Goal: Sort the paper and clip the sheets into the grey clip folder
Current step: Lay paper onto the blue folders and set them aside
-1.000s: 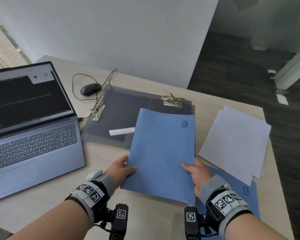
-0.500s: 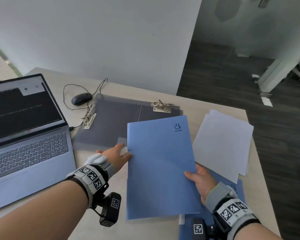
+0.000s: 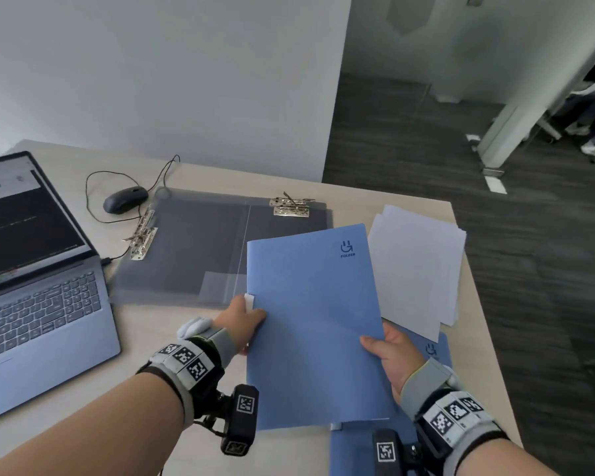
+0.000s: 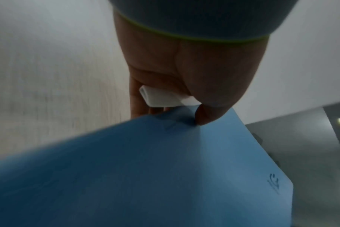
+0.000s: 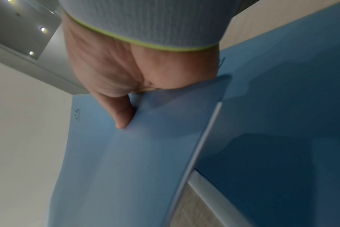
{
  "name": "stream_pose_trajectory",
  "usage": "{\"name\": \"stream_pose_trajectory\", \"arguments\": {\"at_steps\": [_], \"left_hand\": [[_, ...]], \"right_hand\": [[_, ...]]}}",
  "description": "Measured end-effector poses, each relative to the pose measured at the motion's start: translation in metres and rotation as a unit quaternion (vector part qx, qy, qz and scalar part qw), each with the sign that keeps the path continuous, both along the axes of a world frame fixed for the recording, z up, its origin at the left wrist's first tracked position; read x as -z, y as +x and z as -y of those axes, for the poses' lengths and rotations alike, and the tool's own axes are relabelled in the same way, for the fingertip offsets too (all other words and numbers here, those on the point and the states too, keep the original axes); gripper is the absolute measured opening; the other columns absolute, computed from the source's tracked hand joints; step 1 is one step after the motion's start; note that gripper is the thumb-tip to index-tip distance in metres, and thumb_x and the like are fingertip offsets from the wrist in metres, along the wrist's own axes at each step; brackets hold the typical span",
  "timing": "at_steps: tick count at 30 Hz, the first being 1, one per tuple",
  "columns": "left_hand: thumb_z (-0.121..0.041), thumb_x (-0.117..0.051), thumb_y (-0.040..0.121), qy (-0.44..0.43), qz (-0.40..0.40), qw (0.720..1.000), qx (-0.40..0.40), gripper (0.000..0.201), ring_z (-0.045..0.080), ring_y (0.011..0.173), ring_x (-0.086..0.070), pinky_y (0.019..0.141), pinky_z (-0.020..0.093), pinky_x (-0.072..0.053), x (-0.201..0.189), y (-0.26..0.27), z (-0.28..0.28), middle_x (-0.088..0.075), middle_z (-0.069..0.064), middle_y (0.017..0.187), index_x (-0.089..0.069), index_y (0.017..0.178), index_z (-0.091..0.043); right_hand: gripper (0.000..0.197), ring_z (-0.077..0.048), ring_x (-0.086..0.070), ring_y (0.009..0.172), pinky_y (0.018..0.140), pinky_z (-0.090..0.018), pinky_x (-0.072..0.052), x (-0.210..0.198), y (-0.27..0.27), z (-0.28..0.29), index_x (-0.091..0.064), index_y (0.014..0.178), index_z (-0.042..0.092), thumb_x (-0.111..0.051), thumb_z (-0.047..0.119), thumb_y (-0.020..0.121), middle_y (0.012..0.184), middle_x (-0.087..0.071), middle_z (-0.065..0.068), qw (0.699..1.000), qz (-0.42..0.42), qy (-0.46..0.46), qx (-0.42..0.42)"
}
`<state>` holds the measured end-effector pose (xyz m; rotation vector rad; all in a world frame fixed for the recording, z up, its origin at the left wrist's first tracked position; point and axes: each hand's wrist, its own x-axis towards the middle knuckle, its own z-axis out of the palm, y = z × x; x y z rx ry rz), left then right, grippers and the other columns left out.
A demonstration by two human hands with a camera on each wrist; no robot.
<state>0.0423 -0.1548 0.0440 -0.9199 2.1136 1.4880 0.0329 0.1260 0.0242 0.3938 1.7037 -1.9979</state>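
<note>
Here both hands (image 3: 389, 352) pinch the blue folder's (image 3: 313, 324) opposite edges

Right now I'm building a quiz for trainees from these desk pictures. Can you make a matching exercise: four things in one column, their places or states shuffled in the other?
Things:
1. blue folder
2. grey clip folder
3. white sheets
4. mouse

Places or states:
A. lying open on the desk
B. beside the laptop's screen, at the far side
C. held by both hands
D. loose stack at the desk's right edge

Pairs: 1-C, 2-A, 3-D, 4-B
</note>
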Motion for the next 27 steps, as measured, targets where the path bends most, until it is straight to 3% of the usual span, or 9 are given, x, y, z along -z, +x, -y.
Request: {"name": "stream_pose_trajectory", "arguments": {"at_steps": [3,7,10,13,15,19,21,23,27], "left_hand": [[-0.030,-0.061,0.068,0.052,0.004,0.998,-0.026,0.046,0.034,0.095,-0.067,0.078,0.052,-0.060,0.009,-0.002,-0.018,-0.066,0.012,0.106,-0.050,0.113,-0.025],[-0.020,-0.060,0.073,0.068,-0.014,0.996,-0.058,0.033,0.035,0.089,-0.069,0.081,0.053,-0.058,0.020,-0.003,-0.039,-0.070,0.017,0.101,-0.055,0.106,-0.017],[-0.014,-0.055,0.088,0.103,-0.027,0.990,-0.098,0.028,0.030,0.080,-0.068,0.074,0.045,-0.058,0.017,-0.001,-0.059,-0.069,0.012,0.091,-0.054,0.116,-0.016],[-0.024,-0.051,0.094,0.060,-0.040,0.995,-0.067,0.042,0.019,0.078,-0.062,0.069,0.033,-0.052,0.018,0.004,-0.081,-0.064,-0.002,0.087,-0.041,0.133,-0.038],[-0.024,-0.050,0.095,0.043,-0.032,0.998,-0.039,0.046,0.023,0.079,-0.063,0.070,0.033,-0.051,0.021,0.005,-0.094,-0.064,0.000,0.087,-0.039,0.138,-0.035],[-0.005,-0.051,0.090,0.106,0.030,0.994,-0.017,0.030,0.033,0.077,-0.068,0.062,0.040,-0.057,0.030,0.006,-0.123,-0.069,0.018,0.091,-0.053,0.118,-0.017],[-0.005,-0.054,0.089,0.088,0.037,0.995,0.009,0.023,0.031,0.073,-0.068,0.059,0.036,-0.056,0.032,0.008,-0.128,-0.070,0.020,0.094,-0.058,0.111,-0.013],[-0.015,-0.055,0.092,0.048,0.031,0.996,0.061,0.013,0.027,0.065,-0.065,0.056,0.032,-0.056,0.035,0.011,-0.129,-0.070,0.016,0.085,-0.062,0.103,-0.012],[-0.033,-0.051,0.091,-0.065,0.047,0.972,0.219,0.021,0.032,0.068,-0.072,0.066,0.040,-0.063,0.040,0.014,-0.132,-0.075,0.015,0.078,-0.063,0.087,-0.016]], "right_hand": [[0.031,-0.035,-0.069,0.094,0.087,-0.051,-0.054,0.003,0.004,-0.014,-0.065,0.114,0.005,-0.051,-0.010,0.090,0.108,-0.073,-0.016,1.000,0.000,0.014,0.021],[0.032,-0.033,-0.069,0.094,0.086,-0.048,-0.055,0.008,0.013,-0.026,-0.064,0.115,0.006,-0.051,-0.010,0.091,0.108,-0.073,-0.015,0.999,0.000,0.033,0.034],[0.032,-0.030,-0.070,0.089,0.084,-0.046,-0.055,0.011,0.020,-0.041,-0.065,0.112,0.008,-0.050,-0.011,0.091,0.101,-0.075,-0.010,0.998,0.008,0.042,0.049],[0.031,-0.031,-0.071,0.085,0.084,-0.047,-0.054,0.016,0.027,-0.064,-0.066,0.111,0.004,-0.056,-0.009,0.085,0.097,-0.076,-0.012,0.996,0.039,0.056,0.062],[0.025,-0.033,-0.069,0.086,0.085,-0.049,-0.053,0.015,0.030,-0.080,-0.068,0.109,0.002,-0.057,-0.004,0.087,0.097,-0.074,-0.015,0.993,0.059,0.065,0.077],[0.019,-0.015,-0.069,0.083,0.067,-0.027,-0.053,0.012,0.036,-0.113,-0.067,0.103,0.015,-0.049,0.013,0.099,0.093,-0.073,0.000,0.985,0.040,0.134,0.104],[0.011,-0.018,-0.067,0.087,0.074,-0.032,-0.053,0.021,0.037,-0.126,-0.065,0.096,0.023,-0.054,0.024,0.097,0.091,-0.070,0.000,0.970,0.016,0.224,0.095],[0.019,-0.025,-0.064,0.079,0.081,-0.041,-0.051,0.031,0.038,-0.138,-0.067,0.092,0.016,-0.058,0.034,0.092,0.086,-0.069,-0.009,0.949,0.026,0.309,0.065],[0.047,-0.026,-0.062,0.063,0.064,-0.033,-0.049,0.038,0.044,-0.160,-0.067,0.080,0.005,-0.054,0.050,0.081,0.081,-0.070,-0.022,0.907,0.075,0.415,-0.010]]}}
